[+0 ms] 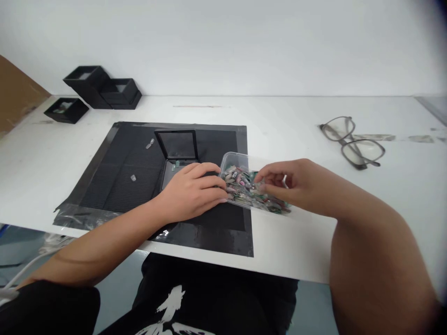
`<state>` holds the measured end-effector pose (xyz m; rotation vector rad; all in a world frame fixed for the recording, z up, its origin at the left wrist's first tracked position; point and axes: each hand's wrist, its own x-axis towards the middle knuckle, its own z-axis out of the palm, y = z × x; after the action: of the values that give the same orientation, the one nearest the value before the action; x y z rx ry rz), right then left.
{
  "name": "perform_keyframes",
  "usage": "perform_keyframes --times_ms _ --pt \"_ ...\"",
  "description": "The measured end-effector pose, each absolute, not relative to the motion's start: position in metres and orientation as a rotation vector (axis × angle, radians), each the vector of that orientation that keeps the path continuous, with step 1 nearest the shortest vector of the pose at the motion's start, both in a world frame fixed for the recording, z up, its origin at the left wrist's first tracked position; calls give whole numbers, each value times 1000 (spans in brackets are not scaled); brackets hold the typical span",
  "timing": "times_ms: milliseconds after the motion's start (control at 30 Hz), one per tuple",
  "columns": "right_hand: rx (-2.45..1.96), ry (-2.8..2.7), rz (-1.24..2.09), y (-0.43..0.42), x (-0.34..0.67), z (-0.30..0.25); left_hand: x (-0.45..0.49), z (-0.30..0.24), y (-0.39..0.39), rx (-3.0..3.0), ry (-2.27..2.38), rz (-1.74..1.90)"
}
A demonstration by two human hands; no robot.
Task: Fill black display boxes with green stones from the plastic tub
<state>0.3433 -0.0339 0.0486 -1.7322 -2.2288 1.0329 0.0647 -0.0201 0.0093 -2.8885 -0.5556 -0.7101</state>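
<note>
A clear plastic container (233, 160) full of small, glossy pieces (244, 185) in mixed colours sits at the right side of the black mat. My left hand (195, 188) lies palm down with its fingers stretched out, their tips touching the container's left end; its thumb is hidden. Over the pieces at the other end, my right hand (291, 181) has thumb and fingers pinched together; what is between them I cannot make out. Partly behind my left hand stands a shallow black case (177, 145), its windowed lid raised, with a few small pale pieces (175, 164) inside.
Two small loose pieces (150, 144) lie joined or touching on the ribbed black mat (115, 158), and a clear one (133, 177) lies nearer. Several black boxes (87, 83) stand at the back left. Eyeglasses (363, 151) rest on the white table at right.
</note>
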Motion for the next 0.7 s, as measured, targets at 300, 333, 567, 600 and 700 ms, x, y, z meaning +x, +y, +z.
perform_keyframes --times_ms 300,333,567,600,700 --pt "-1784 -2427 656 -32 317 38 64 11 -24 -2923 -707 -538" --pt "-1804 -2436 626 -31 315 37 65 11 -25 -2926 -721 -524" --pt "-1999 -2378 484 -30 313 44 68 12 -30 -2852 -774 -459" --pt "-2015 -2372 485 -31 314 45 67 12 -30 -2843 -769 -453" --pt "-2029 -2346 523 -33 320 46 65 13 -29 -2822 -737 -473"
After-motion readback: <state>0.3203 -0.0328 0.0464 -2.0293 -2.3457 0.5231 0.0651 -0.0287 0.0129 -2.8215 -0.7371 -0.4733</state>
